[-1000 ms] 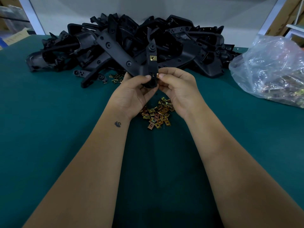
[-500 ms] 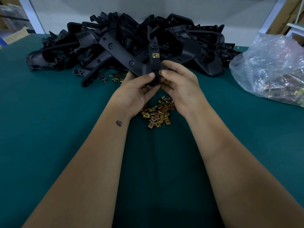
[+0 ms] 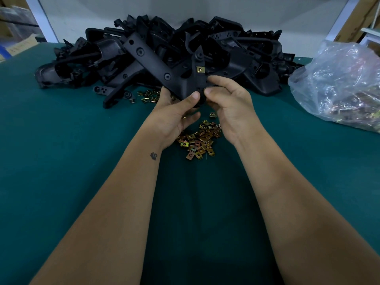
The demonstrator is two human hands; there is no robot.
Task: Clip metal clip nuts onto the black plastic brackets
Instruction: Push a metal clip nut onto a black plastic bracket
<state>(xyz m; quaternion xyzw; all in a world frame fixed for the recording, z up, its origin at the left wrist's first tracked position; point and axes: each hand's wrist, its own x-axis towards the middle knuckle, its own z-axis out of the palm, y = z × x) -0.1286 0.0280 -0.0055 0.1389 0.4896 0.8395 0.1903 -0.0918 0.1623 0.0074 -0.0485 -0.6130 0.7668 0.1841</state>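
Fingers of both the left hand point(image 3: 174, 114) and right hand point(image 3: 232, 108) grip a forked black plastic bracket point(image 3: 164, 66) above loose brass-coloured metal clip nuts point(image 3: 198, 140) on the green desk point(image 3: 61, 161); a crumpled clear plastic bag point(image 3: 339, 85) holds more.

Two hands point(image 3: 174, 118), one plastic bag point(image 3: 339, 85), perhaps thirty loose clip nuts point(image 3: 198, 140), brackets point(image 3: 164, 50) piled uncountably

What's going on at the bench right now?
A person is fitting clip nuts onto a black bracket held up over the green table. The left hand grips its lower end, and the right hand pinches the same end beside it. One brass-coloured nut already sits on the upright arm. Loose nuts lie below the hands, more brackets are piled behind, and a plastic bag sits at right.
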